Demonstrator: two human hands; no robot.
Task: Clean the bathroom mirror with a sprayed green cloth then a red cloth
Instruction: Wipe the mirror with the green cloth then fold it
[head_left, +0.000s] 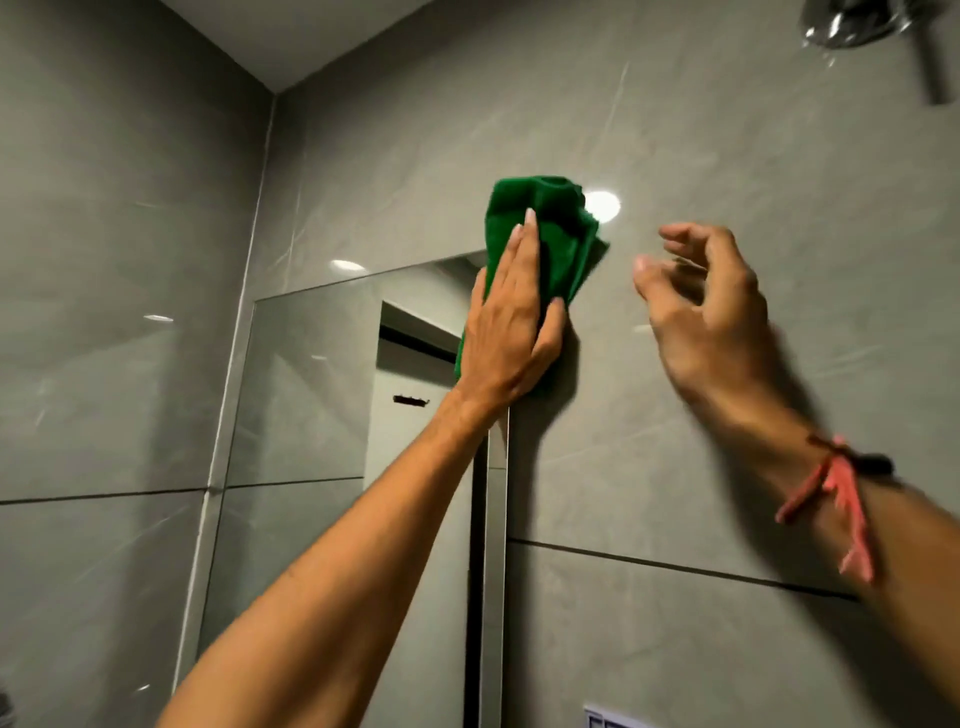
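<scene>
Up at the mirror's (311, 374) top right corner, the left hand (511, 332) presses the green cloth (540, 228) flat; the right hand (711, 312) hovers nearby, fingers loosely curled, empty.

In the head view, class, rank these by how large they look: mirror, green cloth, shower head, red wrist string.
1. mirror
2. green cloth, partly hidden by the left hand
3. shower head and red wrist string: unsure, since the head is cropped and the string is nearer.

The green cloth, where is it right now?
In the head view, the green cloth is pressed flat under the left hand at the mirror's top right corner, overlapping onto the grey wall tile.
</scene>
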